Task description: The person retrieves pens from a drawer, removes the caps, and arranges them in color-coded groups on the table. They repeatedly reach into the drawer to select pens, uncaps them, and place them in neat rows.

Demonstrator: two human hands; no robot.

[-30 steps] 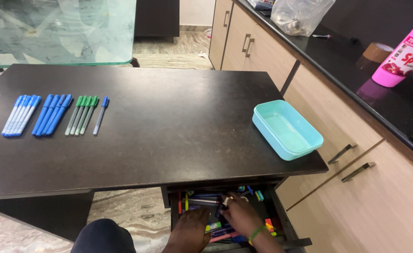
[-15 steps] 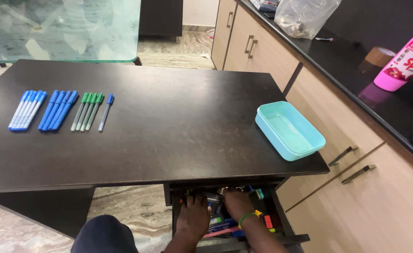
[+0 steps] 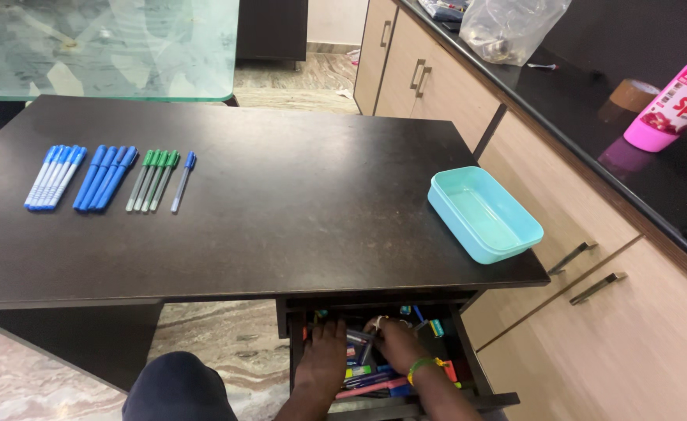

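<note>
- Left hand (image 3: 321, 360) lay flat on drawer (image 3: 468, 366) clutter, fingers spread, grasping nothing.
- Right hand (image 3: 396, 345) fingers: grip unclear; could jam against bench (image 3: 281, 203) underside or spill pens (image 3: 367, 374).

Open dark drawer (image 3: 468, 366) under the front edge of the black tabletop, pulled out toward the person. Contents: a loose jumble of coloured pens and markers (image 3: 370, 378), blue, green, pink, orange and yellow, lying flat at mixed angles and overlapping. Both hands rest on the pile, partly covering it. A pink pen lies nearest the drawer's front.
</note>
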